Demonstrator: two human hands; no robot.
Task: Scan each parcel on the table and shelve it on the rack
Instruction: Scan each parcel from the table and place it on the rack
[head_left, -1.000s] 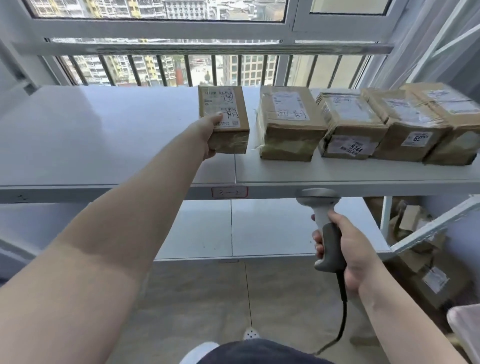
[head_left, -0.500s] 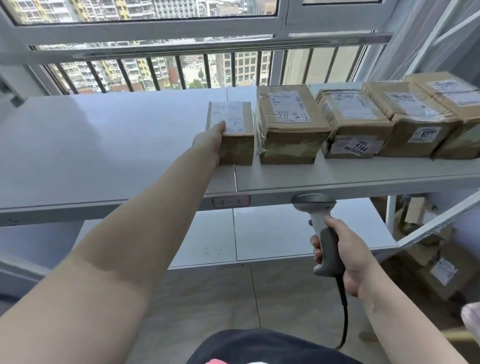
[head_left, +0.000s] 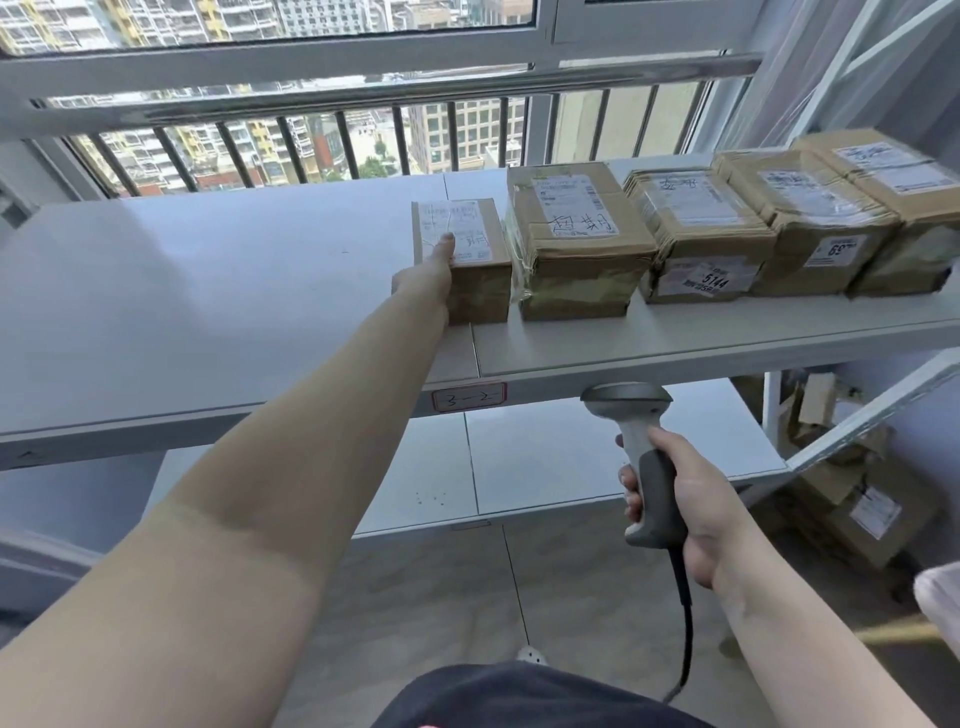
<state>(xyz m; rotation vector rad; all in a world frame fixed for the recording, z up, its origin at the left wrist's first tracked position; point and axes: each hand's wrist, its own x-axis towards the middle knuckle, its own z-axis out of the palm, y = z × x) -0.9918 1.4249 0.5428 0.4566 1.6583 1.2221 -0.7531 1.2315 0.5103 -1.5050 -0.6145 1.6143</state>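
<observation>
Up by the barred window (head_left: 311, 140), a white metal rack shelf (head_left: 208, 291) carries five brown cardboard parcels; the left hand (head_left: 431, 270) grips the leftmost small parcel (head_left: 467, 254), the right hand (head_left: 691, 504) clasps a grey handheld scanner (head_left: 644, 457).

Cardboard parcels (head_left: 478, 260) — taped, matt rack shelf (head_left: 208, 291)
</observation>
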